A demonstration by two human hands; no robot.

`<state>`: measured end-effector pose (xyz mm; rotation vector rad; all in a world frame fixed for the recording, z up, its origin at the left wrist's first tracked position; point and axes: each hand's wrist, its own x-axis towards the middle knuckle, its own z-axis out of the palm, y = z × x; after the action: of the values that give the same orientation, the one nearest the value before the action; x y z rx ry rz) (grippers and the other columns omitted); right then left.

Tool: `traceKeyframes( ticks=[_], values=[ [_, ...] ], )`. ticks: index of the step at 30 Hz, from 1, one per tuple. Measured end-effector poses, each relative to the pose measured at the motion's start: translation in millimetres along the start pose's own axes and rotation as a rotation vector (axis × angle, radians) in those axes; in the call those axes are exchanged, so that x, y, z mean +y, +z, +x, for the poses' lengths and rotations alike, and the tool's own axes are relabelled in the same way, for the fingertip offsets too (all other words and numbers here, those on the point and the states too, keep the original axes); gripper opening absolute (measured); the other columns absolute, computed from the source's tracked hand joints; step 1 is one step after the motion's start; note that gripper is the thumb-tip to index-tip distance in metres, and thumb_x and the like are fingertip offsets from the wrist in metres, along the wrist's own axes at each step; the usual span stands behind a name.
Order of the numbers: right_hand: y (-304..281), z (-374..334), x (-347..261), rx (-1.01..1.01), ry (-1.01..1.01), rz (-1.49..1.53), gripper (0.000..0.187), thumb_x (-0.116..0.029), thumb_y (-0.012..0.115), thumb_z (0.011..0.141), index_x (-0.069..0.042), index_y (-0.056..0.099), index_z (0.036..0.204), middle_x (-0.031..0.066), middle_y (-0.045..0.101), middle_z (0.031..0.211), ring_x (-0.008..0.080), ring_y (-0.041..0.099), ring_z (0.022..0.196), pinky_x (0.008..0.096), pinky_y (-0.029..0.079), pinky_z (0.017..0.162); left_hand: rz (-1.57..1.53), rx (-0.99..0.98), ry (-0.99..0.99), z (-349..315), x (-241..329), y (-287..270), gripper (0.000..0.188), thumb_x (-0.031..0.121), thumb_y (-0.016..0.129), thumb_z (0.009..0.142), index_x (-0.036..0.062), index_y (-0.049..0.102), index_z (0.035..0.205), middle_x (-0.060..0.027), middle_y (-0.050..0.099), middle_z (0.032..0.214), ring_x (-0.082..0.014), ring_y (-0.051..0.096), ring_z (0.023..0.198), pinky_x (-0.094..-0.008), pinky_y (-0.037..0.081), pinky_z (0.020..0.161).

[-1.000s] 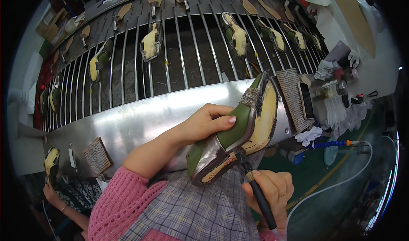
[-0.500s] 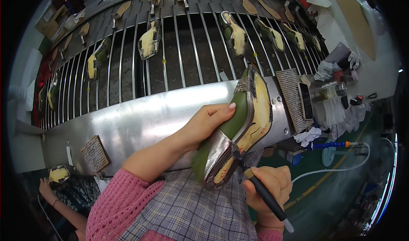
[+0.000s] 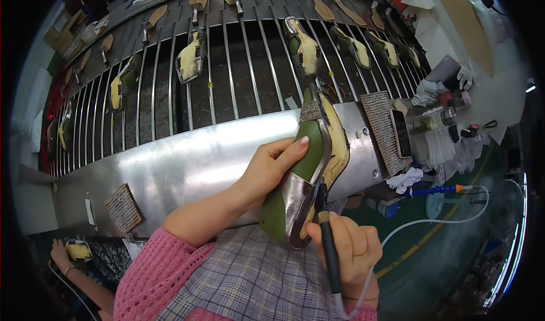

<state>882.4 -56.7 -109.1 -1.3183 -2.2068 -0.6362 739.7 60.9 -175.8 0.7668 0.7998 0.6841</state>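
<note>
The left hand (image 3: 271, 168) has its fingers wrapped over the green side of the shoe on its last (image 3: 309, 173), gripping it sole-up at about the middle of the view, while the right hand (image 3: 347, 250), at five o'clock of it, is closed around a dark pen-like tool (image 3: 328, 247) whose tip meets the sole edge near the metallic heel end. The pale sole toward twelve o'clock looks already worked and the heel stretch seems in hand, so I judge the job well along but unfinished. Beyond, the steel bench (image 3: 187, 162) and the rod conveyor (image 3: 238, 65) at eleven o'clock carry more lasted shoes (image 3: 190, 57).
</note>
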Motion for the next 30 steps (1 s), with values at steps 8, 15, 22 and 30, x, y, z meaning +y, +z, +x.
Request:
traceKeyframes(
  ticks=[8, 15, 22, 30],
  values=[
    [-10.8, -17.2, 10.6, -0.063, 0.364, 0.522, 0.029, -0.024, 0.077, 0.080, -0.003, 0.063, 0.094, 0.0046, 0.064, 0.081, 0.0168, 0.059, 0.065, 0.0263, 0.043, 0.053, -0.078, -0.002, 0.011, 3.7, -1.1, -4.2, 0.042, 0.040, 0.050, 0.098, 0.0017, 0.064, 0.105, -0.0036, 0.067, 0.089, -0.0068, 0.062, 0.076, -0.0218, 0.049, 0.069],
    [-2.2, -15.3, 22.5, 0.006, 0.494, 0.625, 0.027, -0.022, 0.077, 0.079, -0.005, 0.063, 0.095, 0.0056, 0.065, 0.082, 0.0213, 0.059, 0.067, 0.0310, 0.044, 0.061, -0.080, -0.051, 0.011, 8.1, -2.5, 2.1, 0.041, 0.041, 0.049, 0.099, 0.0031, 0.064, 0.101, -0.0024, 0.065, 0.086, -0.0060, 0.061, 0.075, -0.0216, 0.049, 0.067],
    [-18.9, -14.6, 20.8, -0.146, 0.442, 0.801, 0.027, -0.022, 0.081, 0.074, -0.007, 0.065, 0.090, 0.0032, 0.066, 0.077, 0.0190, 0.060, 0.065, 0.0295, 0.045, 0.057, -0.104, -0.052, -0.050, 7.6, 6.0, 8.2, 0.044, 0.044, 0.048, 0.098, 0.0023, 0.064, 0.103, -0.0037, 0.066, 0.089, -0.0072, 0.062, 0.078, -0.0220, 0.050, 0.070],
    [-17.2, -12.2, 25.8, -0.124, 0.516, 0.845, 0.025, -0.021, 0.082, 0.072, -0.007, 0.067, 0.086, 0.0029, 0.065, 0.074, 0.0189, 0.060, 0.063, 0.0284, 0.045, 0.055, -0.149, -0.071, -0.124, 17.3, -6.7, 11.1, 0.049, 0.046, 0.049, 0.097, 0.0008, 0.063, 0.110, -0.0077, 0.068, 0.095, -0.0106, 0.066, 0.081, -0.0233, 0.053, 0.072]
  ],
)
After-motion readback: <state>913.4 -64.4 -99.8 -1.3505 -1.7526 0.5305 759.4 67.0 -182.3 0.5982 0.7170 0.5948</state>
